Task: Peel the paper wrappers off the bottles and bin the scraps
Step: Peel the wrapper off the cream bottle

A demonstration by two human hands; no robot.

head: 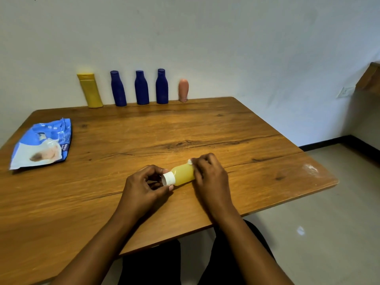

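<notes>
A small yellow bottle (183, 174) with a white cap (168, 178) lies on its side near the table's front edge. My left hand (144, 186) pinches the cap end. My right hand (209, 173) grips the bottom end, and a small white scrap of paper (190, 161) shows at its fingertips. Along the wall at the back stand a tall yellow bottle (90, 91), three dark blue bottles (118, 89) (141, 88) (162, 87) and a small pink bottle (183, 90), all bare of paper on the sides I see.
A blue and white plastic packet (41, 144) lies flat at the left of the wooden table (185, 128). A white smear (311, 167) marks the table's right corner. Tiled floor (329, 223) lies to the right, with a white scrap (300, 230) on it.
</notes>
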